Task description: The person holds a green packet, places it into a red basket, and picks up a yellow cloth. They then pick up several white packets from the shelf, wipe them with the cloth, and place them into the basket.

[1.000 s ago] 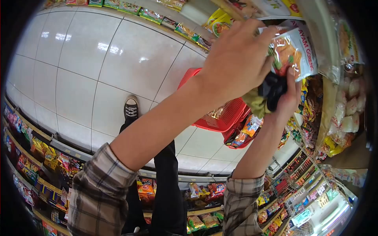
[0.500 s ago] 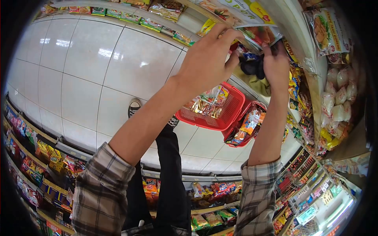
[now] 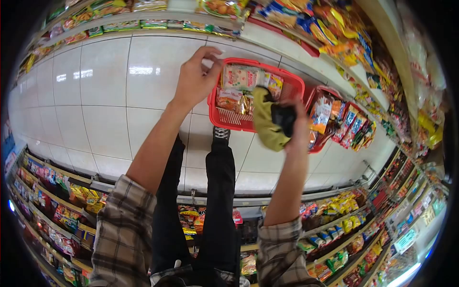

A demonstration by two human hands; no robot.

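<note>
Standing on bare tiled floor (image 3: 119, 86) between stocked shelves (image 3: 334, 28) | red basket (image 3: 229, 120) of packets on floor ahead, second basket (image 3: 330, 91) touching its right | left hand (image 3: 195, 79) at basket's left rim, fingers curled, empty | right hand (image 3: 299, 125) gripping cloth (image 3: 267, 119) over basket's right edge

This is a shop, a small grocery or convenience store aisle. Long white metal shelves (image 3: 287, 40) run along both sides, packed tight with bright plastic packets of snacks and instant noodles (image 3: 334, 24), and more rows of packets (image 3: 71, 210) fill the shelving on the opposite side. The floor is large glossy white tiles (image 3: 110, 95). Two red plastic shopping baskets (image 3: 232, 118) holding packets stand on the tiles near the shelves.
</note>
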